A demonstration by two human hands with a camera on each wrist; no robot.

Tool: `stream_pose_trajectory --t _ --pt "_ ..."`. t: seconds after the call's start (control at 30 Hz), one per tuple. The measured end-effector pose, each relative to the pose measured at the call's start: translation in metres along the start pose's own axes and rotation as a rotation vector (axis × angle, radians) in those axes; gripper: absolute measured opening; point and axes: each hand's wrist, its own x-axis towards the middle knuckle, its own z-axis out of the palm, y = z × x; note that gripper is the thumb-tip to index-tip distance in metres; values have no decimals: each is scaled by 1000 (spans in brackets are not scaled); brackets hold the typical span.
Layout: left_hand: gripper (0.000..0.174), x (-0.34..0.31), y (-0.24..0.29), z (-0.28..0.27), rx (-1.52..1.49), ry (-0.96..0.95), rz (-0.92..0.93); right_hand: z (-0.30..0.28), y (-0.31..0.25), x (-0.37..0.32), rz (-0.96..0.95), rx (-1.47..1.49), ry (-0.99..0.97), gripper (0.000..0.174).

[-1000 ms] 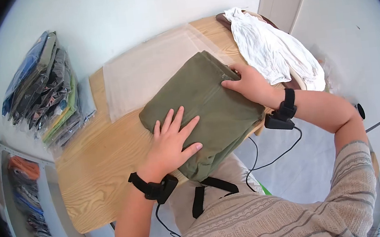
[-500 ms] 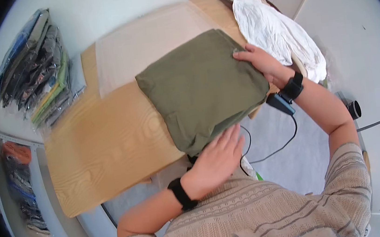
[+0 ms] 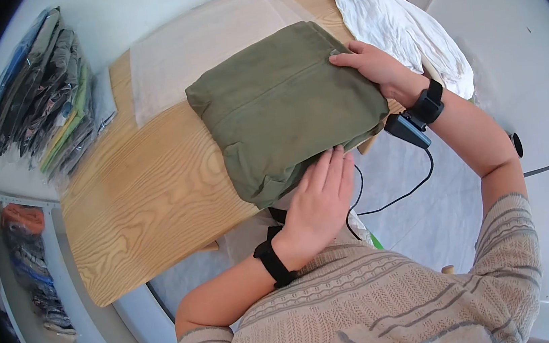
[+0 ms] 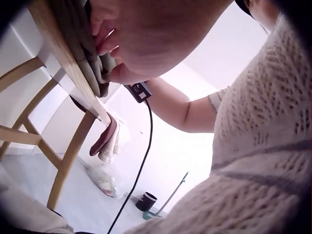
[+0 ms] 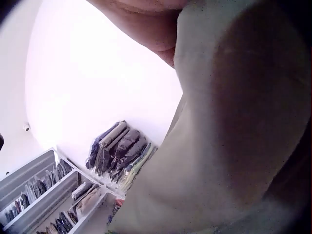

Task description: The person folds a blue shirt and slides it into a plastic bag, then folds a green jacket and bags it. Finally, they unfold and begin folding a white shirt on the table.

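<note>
Garment: one, olive green, folded into a rough block, seam across top; located at the near edge of the table. Hands: two. Right hand pinches the garment's right side between thumb and fingers. Left hand: fingers straight, pressed together, touching its near side.

1. it looked like a small clothes-storing or packing room, perhaps a shop's back room.
2. bagged, folded clothes were piled at the upper left of the head view.
3. white shelving stood at lower left; the right wrist view showed packed garments in its compartments.
4. a wooden table bore clear plastic.
</note>
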Motion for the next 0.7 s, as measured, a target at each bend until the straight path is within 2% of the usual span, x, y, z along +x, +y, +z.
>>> stream_pose_trajectory --t 0.07,0.13,0.23,0.33,0.4,0.43,0.5,0.53,0.57,0.63,0.7 --pt "54 0 -4 10 83 3 -49 2 -4 -4 -17 -34 -1 34" --pt "61 2 -6 16 153 -38 -211 2 -5 -4 -34 -69 -2 32" --pt "65 1 -14 15 284 -101 -289 -2 -4 -2 -50 -39 -5 34" --pt "63 -1 -19 16 256 -189 -327 -8 -5 -6 -46 -85 -62 38" --pt "63 -3 -20 19 282 -180 -309 -6 1 -12 4 -485 137 45" --pt "63 -3 -21 19 308 -173 -290 -2 1 -18 -4 -488 133 45" --pt "60 -1 -21 18 337 -129 -291 10 1 -39 -1015 -982 350 44" --pt "56 -2 -20 19 356 -96 -281 21 -6 -53 -1109 -888 110 46" --pt "56 -3 -18 20 353 -99 -288 31 -9 -61 -1204 -972 -135 49" --pt "47 -5 -19 22 279 -212 -316 54 2 -78 -1231 -1080 -265 49" --pt "44 -7 -20 24 280 -181 -294 65 12 -73 -1274 -1159 -257 53"
